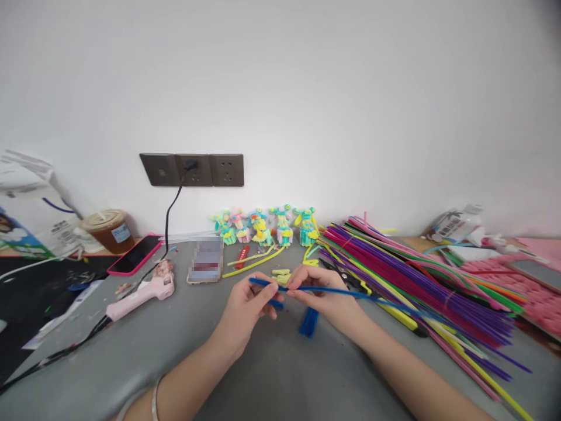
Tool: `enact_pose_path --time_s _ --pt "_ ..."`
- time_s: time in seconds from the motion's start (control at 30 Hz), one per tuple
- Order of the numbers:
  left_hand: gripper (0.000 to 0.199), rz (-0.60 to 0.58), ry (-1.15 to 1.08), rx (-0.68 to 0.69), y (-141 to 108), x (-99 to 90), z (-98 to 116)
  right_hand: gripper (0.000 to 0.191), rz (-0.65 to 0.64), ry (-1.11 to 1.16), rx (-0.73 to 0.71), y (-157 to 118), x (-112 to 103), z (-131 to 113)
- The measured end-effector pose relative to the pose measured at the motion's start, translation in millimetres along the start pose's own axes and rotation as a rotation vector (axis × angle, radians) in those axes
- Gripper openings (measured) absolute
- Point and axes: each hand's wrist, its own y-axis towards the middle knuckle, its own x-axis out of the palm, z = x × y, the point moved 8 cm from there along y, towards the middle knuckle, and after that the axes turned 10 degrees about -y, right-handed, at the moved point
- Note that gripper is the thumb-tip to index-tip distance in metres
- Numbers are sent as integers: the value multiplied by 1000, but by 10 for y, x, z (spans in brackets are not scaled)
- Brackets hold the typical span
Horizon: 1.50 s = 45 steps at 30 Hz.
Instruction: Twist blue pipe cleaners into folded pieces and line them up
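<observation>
Between both hands runs a long blue pipe cleaner (346,290), its far end trailing to the right over my right forearm. My left hand (252,301) pinches it near its left end, and a short blue piece (276,304) shows under those fingers. Close beside it, my right hand (322,292) grips the same pipe cleaner between thumb and fingertips. Below the right hand, a small bundle of blue pipe cleaner pieces (309,323) lies on the grey mat (280,374). Short yellow pieces (281,275) lie just behind the fingers.
Several colourful pipe-cleaner figures (262,228) stand along the wall. A large pile of pipe cleaners (421,280) covers the right side, with yellow-handled pliers (350,278) beside it. Leftward are a pink glue gun (142,295) with its cord, two phones (135,255) and a drink cup (108,231).
</observation>
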Motion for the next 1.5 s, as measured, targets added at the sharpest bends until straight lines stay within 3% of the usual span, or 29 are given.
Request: enact_pose_path --time_s 0.53,0.8,1.0,1.1,1.17,1.33,1.5 --pt "24 -110 268 87 13 30 112 21 -24 7 38 -6 21 36" --pt "34 -168 272 22 -16 71 108 20 -213 144 110 -1 103 67" --pt "41 -360 196 -79 -105 223 38 18 -451 346 193 -105 277 82" --pt "46 -394 159 -118 -125 257 -9 20 -559 358 249 -167 333 94" --pt "46 -354 128 -113 -94 231 -24 19 -525 343 244 -147 301 100" --pt "41 -148 -28 -52 13 80 12 19 -273 337 154 -23 169 109" --pt "36 -118 -77 -83 12 50 -6 26 -209 330 152 -13 196 157"
